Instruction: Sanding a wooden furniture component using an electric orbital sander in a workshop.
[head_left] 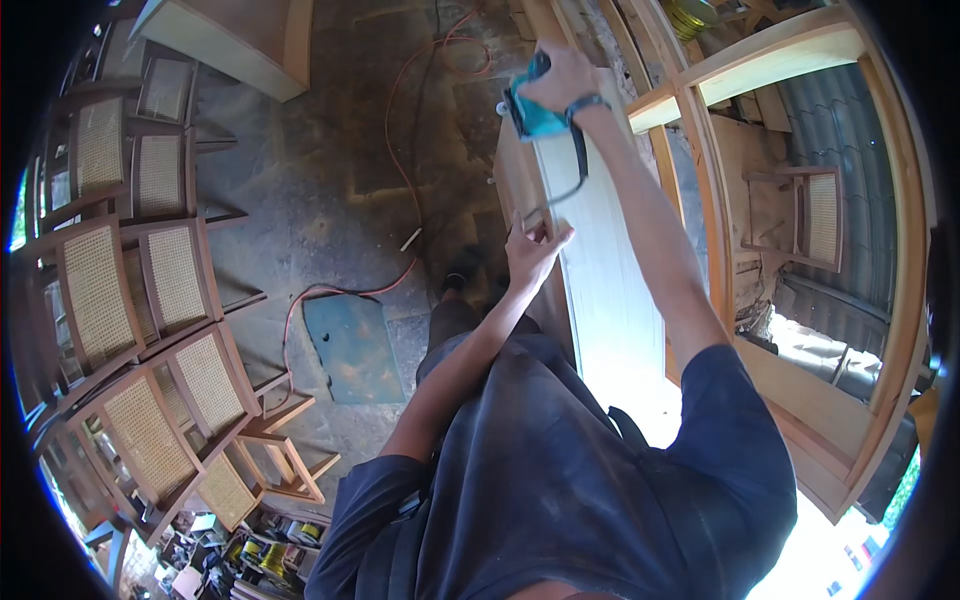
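My right hand (566, 79) grips a teal handheld power sander (541, 116). The sander rests near the far end of a long, pale wooden panel (607, 247), by its left edge. Its black power cord (580, 161) bends back toward me and reaches the fingers of my left hand (534, 251). That hand is at the panel's left edge, with the cord at its curled fingers and the thumb pointing over the panel. Below this edge drops a brown wooden side (521, 176) with small white knobs. Glare whitens the panel's near end.
Chairs with woven cane panels (176, 274) are stacked along the left. A red hose (388, 127) winds over the floor past a blue sheet (352, 349). On the right stands a large wooden frame (709, 195). A pale wooden cabinet piece (225, 45) stands at far left.
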Demonstrator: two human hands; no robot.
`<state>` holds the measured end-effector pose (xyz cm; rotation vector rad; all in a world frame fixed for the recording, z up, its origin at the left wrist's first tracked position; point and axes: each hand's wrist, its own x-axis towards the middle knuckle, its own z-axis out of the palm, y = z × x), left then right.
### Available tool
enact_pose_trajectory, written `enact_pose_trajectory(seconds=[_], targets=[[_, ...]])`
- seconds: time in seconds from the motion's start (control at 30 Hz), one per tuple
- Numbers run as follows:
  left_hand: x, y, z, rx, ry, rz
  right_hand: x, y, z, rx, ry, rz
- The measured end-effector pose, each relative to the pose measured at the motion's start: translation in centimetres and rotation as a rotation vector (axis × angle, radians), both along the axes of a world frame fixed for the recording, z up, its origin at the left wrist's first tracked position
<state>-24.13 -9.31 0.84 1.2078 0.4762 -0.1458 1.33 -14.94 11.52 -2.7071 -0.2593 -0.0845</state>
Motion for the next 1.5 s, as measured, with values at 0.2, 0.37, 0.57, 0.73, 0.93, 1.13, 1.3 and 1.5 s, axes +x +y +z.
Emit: enact_pose_trajectory(seconds=[0.2,0.37,0.57,0.73,0.93,1.13,1.3,1.5], targets=[[-1.2,-0.6,-1.5,0.049,0.023,0.028,-2.4,1.0,0.4,0.052,-0.048,-0.006],[-2.8,-2.7,0.4,0.105,0.048,-0.005,5.6,0.2,0.8,-0.016,0.037,-0.074],[-2.2,-0.3,-0.1,-0.010,0.042,-0.102,1.9,-0.5,0.5,-0.003,0.052,-0.027],[-2.8,-0.5,0.4,0.090,0.048,-0.108,-0.1,-0.9,1.0,-0.046,0.056,-0.054],[-2.2,-0.4,1.1,0.094,0.092,-0.090,8.6,-0.6,0.5,-0.125,0.043,-0.095],[-2.6,-0.5,0.6,0.027,0.066,0.001,0.9,-0.9,0.0,0.005,-0.026,0.043],[-2.1,-0.8,1.1,0.045,0.046,-0.058,-0.8,-0.9,0.8,0.013,-0.022,-0.008],[-2.3,-1.8,-0.2,-0.019,0.043,-0.028,9.0,-1.2,0.1,-0.050,-0.064,-0.085]])
